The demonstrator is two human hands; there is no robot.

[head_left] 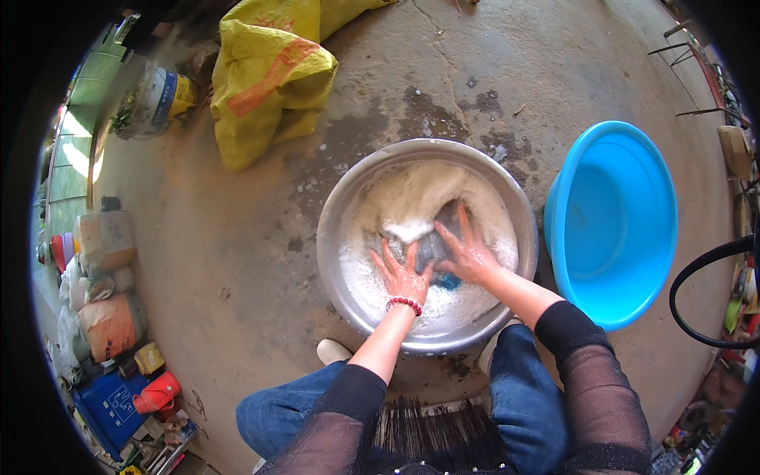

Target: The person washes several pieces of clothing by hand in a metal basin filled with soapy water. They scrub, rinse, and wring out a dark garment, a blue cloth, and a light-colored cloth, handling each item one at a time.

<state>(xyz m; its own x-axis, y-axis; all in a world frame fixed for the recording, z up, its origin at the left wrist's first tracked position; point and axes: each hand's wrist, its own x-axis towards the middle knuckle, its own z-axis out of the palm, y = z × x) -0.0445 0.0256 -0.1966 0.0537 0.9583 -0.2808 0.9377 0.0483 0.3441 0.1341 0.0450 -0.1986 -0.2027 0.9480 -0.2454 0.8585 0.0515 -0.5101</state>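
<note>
A wide metal basin (332, 261) stands on the floor between my feet, holding soapy water (415, 184) under thick foam. My left hand (404, 279), with a red bead bracelet (405, 304) at the wrist, spreads its fingers on the wet surface near the basin's middle. Just right of it, my right hand (469, 252) also has its fingers apart, over a dark grey patch that looks like soaked cloth (430, 249). Something blue (448, 281) shows through the suds below the hands. Foam hides most of what lies in the water. Neither hand visibly grips anything.
A blue plastic basin (605, 225) stands close on the right. Ahead to the left lies a yellow woven sack (267, 89), beside a plastic bucket (163, 101). Along the left wall are bags, a blue bin (110, 409) and a red jug (157, 392). The concrete floor (225, 237) has wet patches.
</note>
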